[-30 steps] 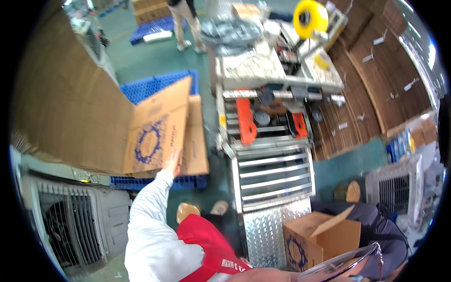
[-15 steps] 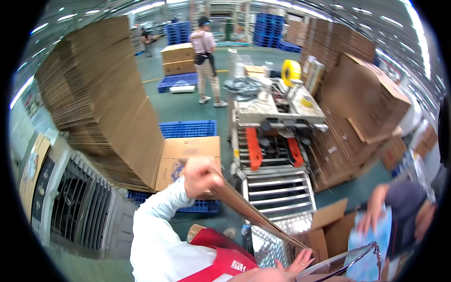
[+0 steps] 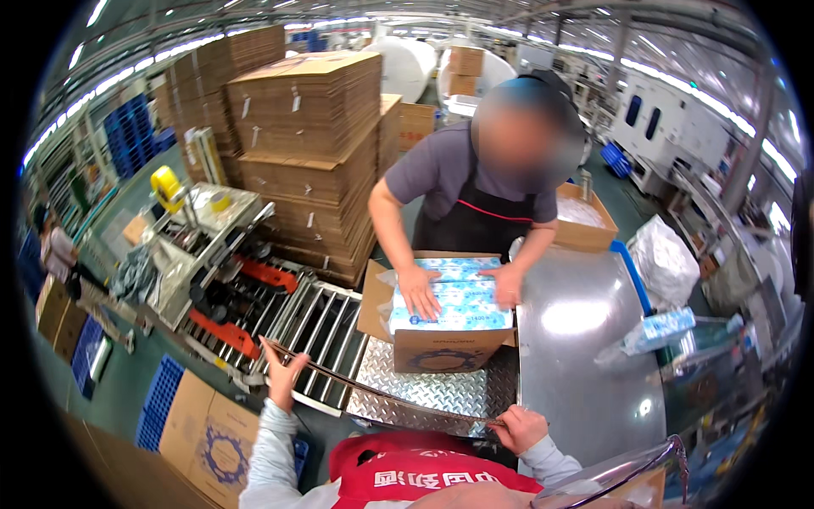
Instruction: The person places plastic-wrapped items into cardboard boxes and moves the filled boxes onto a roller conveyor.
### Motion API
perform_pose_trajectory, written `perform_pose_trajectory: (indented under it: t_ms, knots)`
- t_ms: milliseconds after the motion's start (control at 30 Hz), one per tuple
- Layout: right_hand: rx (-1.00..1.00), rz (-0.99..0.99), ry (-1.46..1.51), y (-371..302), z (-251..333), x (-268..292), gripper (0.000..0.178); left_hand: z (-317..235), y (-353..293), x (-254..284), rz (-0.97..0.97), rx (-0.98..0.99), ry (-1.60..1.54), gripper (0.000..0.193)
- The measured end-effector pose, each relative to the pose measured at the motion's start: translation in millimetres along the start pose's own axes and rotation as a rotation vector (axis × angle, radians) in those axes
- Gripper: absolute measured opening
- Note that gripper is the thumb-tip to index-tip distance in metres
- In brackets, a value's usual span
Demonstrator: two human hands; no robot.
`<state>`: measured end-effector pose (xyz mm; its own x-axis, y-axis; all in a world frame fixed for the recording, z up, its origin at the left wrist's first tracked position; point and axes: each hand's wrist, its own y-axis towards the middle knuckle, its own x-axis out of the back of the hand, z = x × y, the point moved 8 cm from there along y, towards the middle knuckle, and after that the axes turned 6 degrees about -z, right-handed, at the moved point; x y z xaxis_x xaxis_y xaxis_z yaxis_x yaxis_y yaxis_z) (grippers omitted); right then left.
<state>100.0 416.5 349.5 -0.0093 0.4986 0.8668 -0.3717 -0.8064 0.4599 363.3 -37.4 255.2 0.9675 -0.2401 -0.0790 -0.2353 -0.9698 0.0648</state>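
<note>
A flattened cardboard box (image 3: 381, 394), seen nearly edge-on, spans the space in front of my red apron. At its left end, my left hand (image 3: 284, 373) grips the edge, thumb apart from the fingers. My right hand (image 3: 519, 429) pinches the other end with its fingers curled. Just beyond it, on a patterned metal plate (image 3: 380, 366), stands an open carton (image 3: 449, 352) filled with blue-and-white soft packs (image 3: 454, 299). A co-worker in a dark apron presses both hands on those packs.
A roller conveyor (image 3: 315, 327) leads left to a taping machine (image 3: 212, 225) with orange side belts. On the right is a steel table (image 3: 585, 339) with a blue-and-white pack (image 3: 659, 329) on it. Tall cardboard stacks (image 3: 305, 153) stand behind; a flat carton (image 3: 208, 433) lies on a blue pallet.
My view has swung right, toward the co-worker and steel table. The flattened box has come round across my front, and my right hand, earlier spread beside it, now grips its end.
</note>
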Motion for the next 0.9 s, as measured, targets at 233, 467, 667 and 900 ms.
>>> perform_pose_trajectory:
  t_ms: [233, 467, 667, 900]
  knots:
    - [-0.464, 0.449, 0.033, 45, -46, -15, 0.086, 12, -5, -46, 0.170, 0.011, -0.268, 0.114]
    - [-0.374, 0.564, -0.144, 58, -79, -36, 0.066, -13, -27, -54, 0.300, -0.031, -0.249, 0.116]
    - [-0.455, 0.318, -0.019, 74, -48, -28, 0.071, -35, -46, -133, 1.017, 0.295, -0.012, 0.103]
    - [-0.790, 0.487, 0.283, -8, -46, -238, 0.077, 51, -151, -258, 1.362, -0.412, 1.197, 0.113]
